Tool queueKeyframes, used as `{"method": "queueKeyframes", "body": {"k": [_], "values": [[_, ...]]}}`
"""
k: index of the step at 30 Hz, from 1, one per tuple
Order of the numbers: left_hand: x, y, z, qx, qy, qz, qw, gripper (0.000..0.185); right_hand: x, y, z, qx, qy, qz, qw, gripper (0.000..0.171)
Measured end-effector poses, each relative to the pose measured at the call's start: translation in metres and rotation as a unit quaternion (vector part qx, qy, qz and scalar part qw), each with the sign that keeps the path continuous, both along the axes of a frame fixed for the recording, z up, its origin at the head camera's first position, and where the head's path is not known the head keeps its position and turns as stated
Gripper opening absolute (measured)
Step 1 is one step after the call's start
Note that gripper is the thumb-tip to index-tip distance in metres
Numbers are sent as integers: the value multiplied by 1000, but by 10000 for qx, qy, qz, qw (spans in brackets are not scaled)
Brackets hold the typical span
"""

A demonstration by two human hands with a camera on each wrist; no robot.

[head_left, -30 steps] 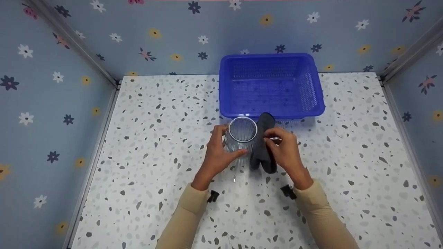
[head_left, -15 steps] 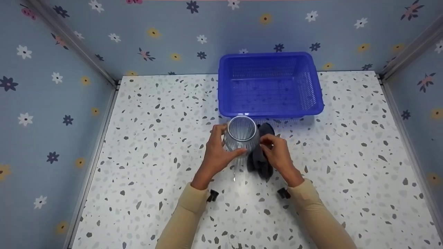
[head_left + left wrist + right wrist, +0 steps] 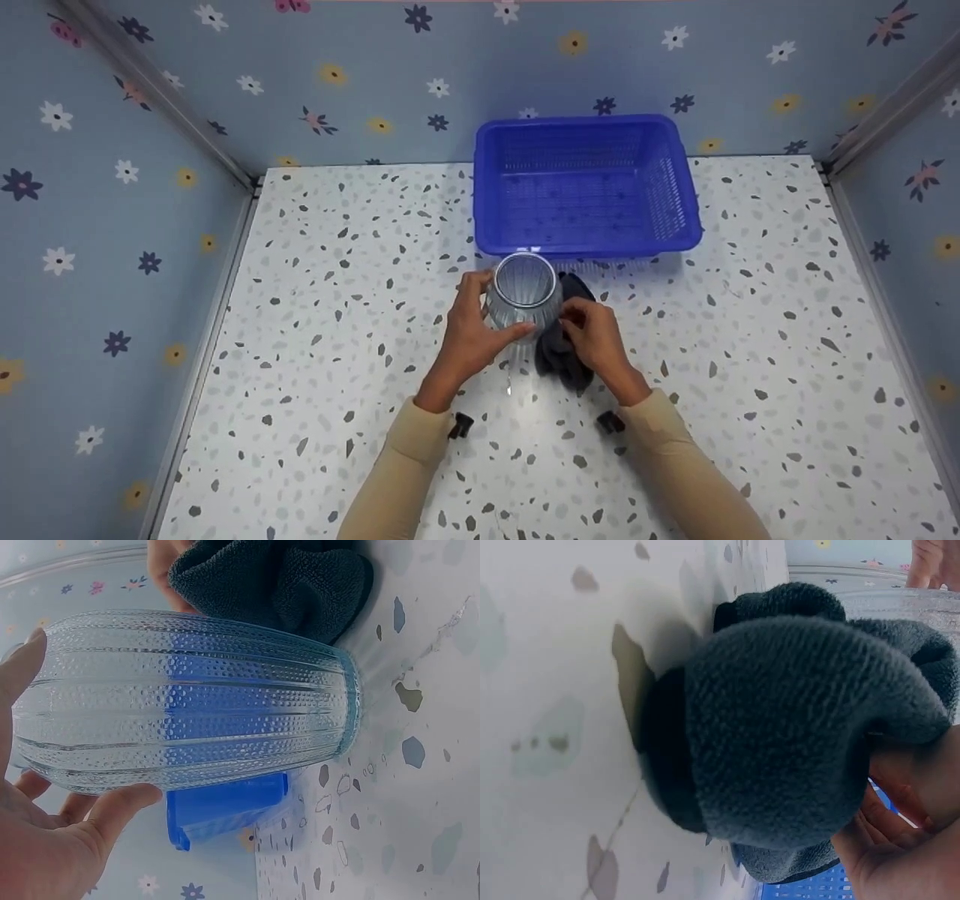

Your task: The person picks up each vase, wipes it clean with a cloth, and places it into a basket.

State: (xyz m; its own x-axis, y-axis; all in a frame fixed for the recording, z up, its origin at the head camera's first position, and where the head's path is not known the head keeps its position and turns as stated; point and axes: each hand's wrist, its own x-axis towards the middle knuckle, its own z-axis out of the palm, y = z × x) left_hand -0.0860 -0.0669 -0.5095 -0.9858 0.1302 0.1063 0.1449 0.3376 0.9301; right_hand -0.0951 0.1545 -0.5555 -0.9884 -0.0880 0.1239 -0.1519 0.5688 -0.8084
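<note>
Head view shows the left hand [image 3: 471, 341] curled around the upright glass vase [image 3: 523, 294] on the table [image 3: 315, 315], while the right hand [image 3: 592, 339] presses a bunched dark cloth [image 3: 559, 358] against its right side.

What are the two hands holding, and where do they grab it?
The left hand grips the glass vase around its ribbed side. The right hand pinches the bunched dark cloth against the vase.

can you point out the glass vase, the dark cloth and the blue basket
glass vase [image 3: 195, 701]: left wrist view, on the middle of its ribbed wall
dark cloth [image 3: 780, 727]: right wrist view, on the bunched fold
blue basket [image 3: 585, 244]: head view, on its near rim
</note>
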Motion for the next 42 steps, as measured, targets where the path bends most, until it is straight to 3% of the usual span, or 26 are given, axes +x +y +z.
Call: {"method": "queueKeyframes", "body": {"k": [4,14,25,42], "values": [[1,1,-2,-4,3,-39,10000,85,4,3,10,-135,163,-64,9998,13],[0,2,2,43,64,-83,9999,83,8,7,53,-1003,462,-186,9937,12],[-1,1,1,44,187,-91,9998,79,10,0,92,-1015,880,128,9909,14],[-2,0,-1,-123,365,-55,9992,78,6,-5,99,-475,944,193,9942,10]]}}
